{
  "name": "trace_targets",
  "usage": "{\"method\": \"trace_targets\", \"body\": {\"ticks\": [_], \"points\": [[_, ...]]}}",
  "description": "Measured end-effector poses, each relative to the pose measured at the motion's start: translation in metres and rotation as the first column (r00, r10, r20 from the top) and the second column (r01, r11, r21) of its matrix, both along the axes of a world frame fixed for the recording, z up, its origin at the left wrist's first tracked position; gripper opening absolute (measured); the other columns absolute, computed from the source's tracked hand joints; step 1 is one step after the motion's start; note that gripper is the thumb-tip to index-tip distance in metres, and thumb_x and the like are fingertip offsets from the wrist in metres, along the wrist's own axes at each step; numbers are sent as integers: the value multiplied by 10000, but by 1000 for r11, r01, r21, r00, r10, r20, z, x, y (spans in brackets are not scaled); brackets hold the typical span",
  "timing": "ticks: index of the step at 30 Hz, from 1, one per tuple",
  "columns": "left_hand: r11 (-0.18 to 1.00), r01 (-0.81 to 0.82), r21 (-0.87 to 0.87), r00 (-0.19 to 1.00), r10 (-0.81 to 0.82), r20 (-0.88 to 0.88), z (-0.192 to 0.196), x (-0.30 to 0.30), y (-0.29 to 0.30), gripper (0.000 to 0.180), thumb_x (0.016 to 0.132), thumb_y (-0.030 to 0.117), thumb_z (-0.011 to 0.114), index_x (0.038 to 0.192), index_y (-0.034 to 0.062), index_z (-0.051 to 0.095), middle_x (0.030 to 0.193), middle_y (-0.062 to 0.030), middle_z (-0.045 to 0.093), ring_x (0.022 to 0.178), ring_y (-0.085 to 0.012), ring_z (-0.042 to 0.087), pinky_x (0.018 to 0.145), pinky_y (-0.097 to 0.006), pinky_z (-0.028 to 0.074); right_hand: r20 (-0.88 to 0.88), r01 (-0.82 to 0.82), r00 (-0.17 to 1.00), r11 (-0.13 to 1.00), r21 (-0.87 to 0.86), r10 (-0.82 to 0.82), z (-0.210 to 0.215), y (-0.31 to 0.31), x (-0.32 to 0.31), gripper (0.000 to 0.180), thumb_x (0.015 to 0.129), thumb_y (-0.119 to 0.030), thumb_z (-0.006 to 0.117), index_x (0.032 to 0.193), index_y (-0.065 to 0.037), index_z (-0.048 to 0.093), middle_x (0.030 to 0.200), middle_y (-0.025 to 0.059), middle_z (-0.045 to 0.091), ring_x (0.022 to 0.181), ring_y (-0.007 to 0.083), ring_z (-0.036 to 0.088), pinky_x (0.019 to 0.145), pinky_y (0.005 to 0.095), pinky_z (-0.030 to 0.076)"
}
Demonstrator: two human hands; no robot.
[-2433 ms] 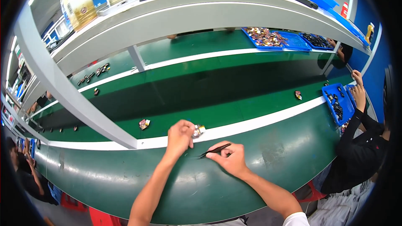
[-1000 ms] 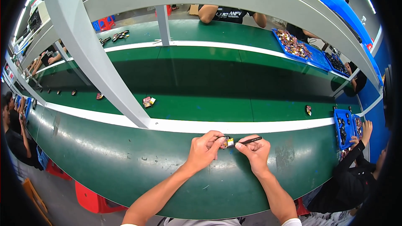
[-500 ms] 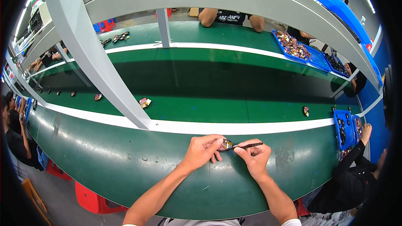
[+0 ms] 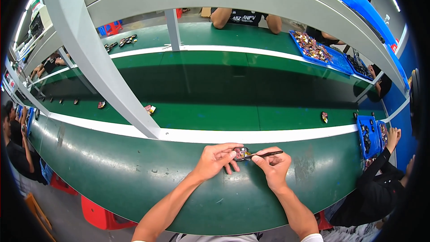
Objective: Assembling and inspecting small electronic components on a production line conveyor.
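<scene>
Our left hand (image 4: 214, 161) pinches a small part (image 4: 241, 153); it looks light, stiff, maybe fragile; we grip its edges. Our right hand (image 4: 272, 166), at 3 o'clock of it, holds thin black tweezers (image 4: 264, 154).

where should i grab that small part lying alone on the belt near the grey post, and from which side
Take the small part across its short sides with two fingertips, coming straight down from above. It lies flat and alone on the green belt, so the top is open. The slanted grey post stands close on its left, so approaching from the right looks easier.
</scene>
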State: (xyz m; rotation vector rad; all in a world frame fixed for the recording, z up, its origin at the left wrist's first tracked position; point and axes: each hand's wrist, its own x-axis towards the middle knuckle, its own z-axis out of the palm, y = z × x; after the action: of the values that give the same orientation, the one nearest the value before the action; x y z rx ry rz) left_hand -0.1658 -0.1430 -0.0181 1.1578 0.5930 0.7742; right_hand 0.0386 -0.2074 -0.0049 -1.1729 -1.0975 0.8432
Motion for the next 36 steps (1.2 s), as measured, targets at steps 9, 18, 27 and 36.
{"method": "trace_targets", "body": {"ticks": [9, 18, 27, 36], "points": [[1000, 13, -7, 998, -12, 57, -4, -2, 2, 336, 1050, 133, 540, 1338, -25, 608, 1070, -152, 705, 756, -219, 736, 571, -278, 582, 102, 19, 995, 1000, 14, -20, 2, -4, -5, 130, 791, 51, 821, 867, 7, 725, 758, 6, 691, 518, -11, 417, 463, 188, 278], [1000, 1, 0, 999, -1, 43, -4, -2, 1, 331, 1047, 123, 539, 1330, -33, 610, 1033, -153, 709, 739, -221, 735, 565, -274, 586, 162, 5, 987, 1000, 26, -9, 0, -5, -3, 139, 779, 42, 831, 861, 0, 726, 864, 60, 743, 527, 1, 455, 467, 188, 307], [1000, -5, -28, 999, 7, 51, -2, -2, 2, 320, 1044, 117, 542, 1302, -57, 617, 1015, -168, 708, 726, -218, 735, 559, -277, 591, 266, 11, 963, 995, 98, -37, 2, -4, -8, 137, 762, 20, 847, 838, -18, 739, 838, 78, 763, 499, 6, 463, 446, 190, 294], [999, -8, -48, 1000, 9, 12, -5, -2, 1, 305, 1043, 133, 559, 1256, -72, 634, 955, -154, 715, 688, -204, 726, 561, -282, 585, 291, 6, 956, 997, 83, -30, -3, -6, -5, 140, 754, 24, 846, 835, -11, 736, 825, 68, 758, 490, 9, 464, 442, 193, 300]]}}
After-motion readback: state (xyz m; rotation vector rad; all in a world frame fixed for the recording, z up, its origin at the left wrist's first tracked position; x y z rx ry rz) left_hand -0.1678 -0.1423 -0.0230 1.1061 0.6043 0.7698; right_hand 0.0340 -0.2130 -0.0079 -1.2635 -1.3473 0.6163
